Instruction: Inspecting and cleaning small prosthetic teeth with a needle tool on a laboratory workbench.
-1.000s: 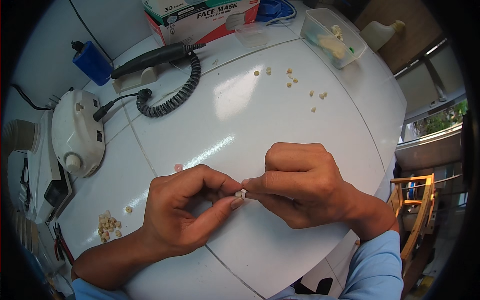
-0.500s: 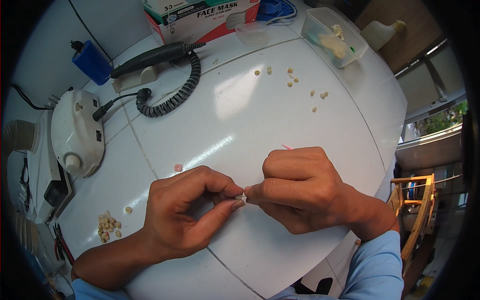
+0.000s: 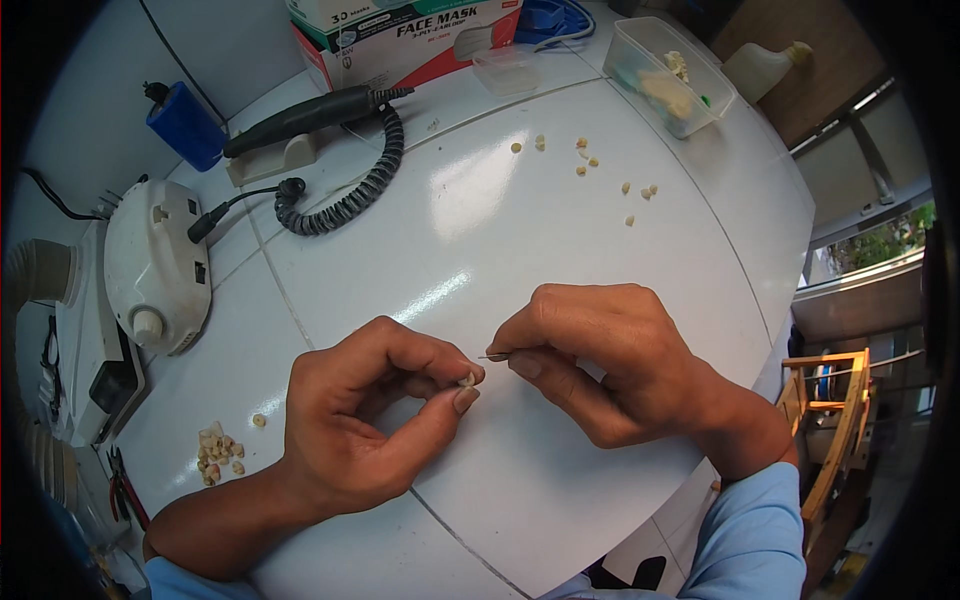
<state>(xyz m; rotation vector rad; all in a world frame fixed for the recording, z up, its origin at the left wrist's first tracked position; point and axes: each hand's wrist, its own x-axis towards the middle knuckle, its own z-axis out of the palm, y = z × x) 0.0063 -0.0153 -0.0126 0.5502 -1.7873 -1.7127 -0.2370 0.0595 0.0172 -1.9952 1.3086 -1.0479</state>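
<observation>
My left hand (image 3: 385,420) pinches a small cream tooth-shaped piece (image 3: 467,380) between thumb and forefinger, and only part of it shows. Just to its right, my right hand (image 3: 610,365) is closed on a thin tool with a fine metal tip (image 3: 492,356); the rest of the tool is hidden in the fingers. The tip points toward the tooth-shaped piece, a small gap apart from it. Left of my left forearm lies a cluster of similar cream pieces (image 3: 213,452), with a single piece (image 3: 259,420) a little apart.
More small pieces (image 3: 582,155) are scattered at the far right. A black handpiece (image 3: 300,120) rests on its stand, its coiled cord (image 3: 345,212) near a white control unit (image 3: 155,265). A mask box (image 3: 410,45) and a clear plastic tub (image 3: 650,110) stand at the back. Pliers (image 3: 122,485) lie at left.
My hands have moved apart slightly. The right hand has turned so the tool's metal tip shows, and its pink end is out of sight. My left hand now covers the small pink piece.
</observation>
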